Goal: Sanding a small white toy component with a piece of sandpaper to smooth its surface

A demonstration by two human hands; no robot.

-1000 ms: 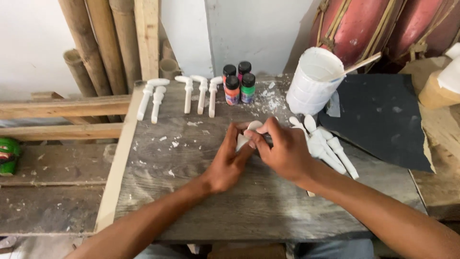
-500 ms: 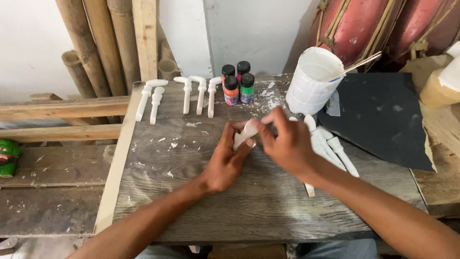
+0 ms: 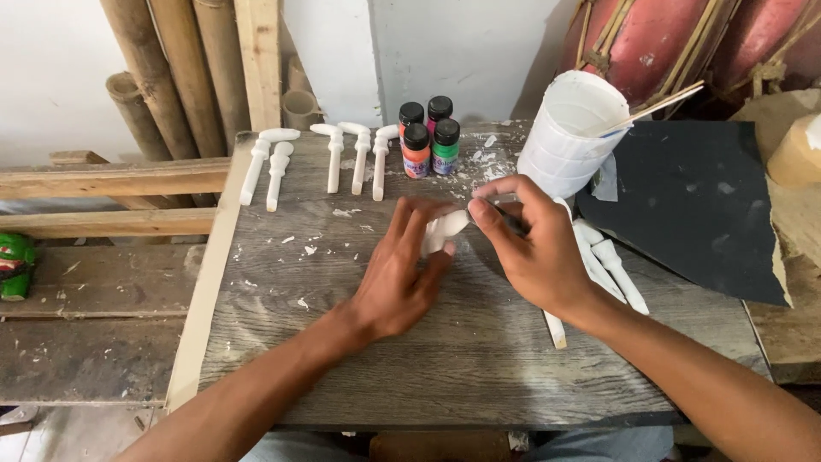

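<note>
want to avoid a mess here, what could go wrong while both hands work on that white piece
The white piece is pinched only at fingertips between the left hand and right hand, so it could slip or snap. The white tub with its stick and the paint bottles stand close behind; an elbow swing might tip them.

paint bottles (image 3: 428, 135): four small ones, far centre of the table; black caps; packed touching, two near, two far
near pair: orange bottle (image 3: 416, 156) left, green bottle (image 3: 445, 153) right; each has a small paper label on front, print too small to tell
far pair: mostly hidden; bodies reddish and pink
signs, screens: none
</note>
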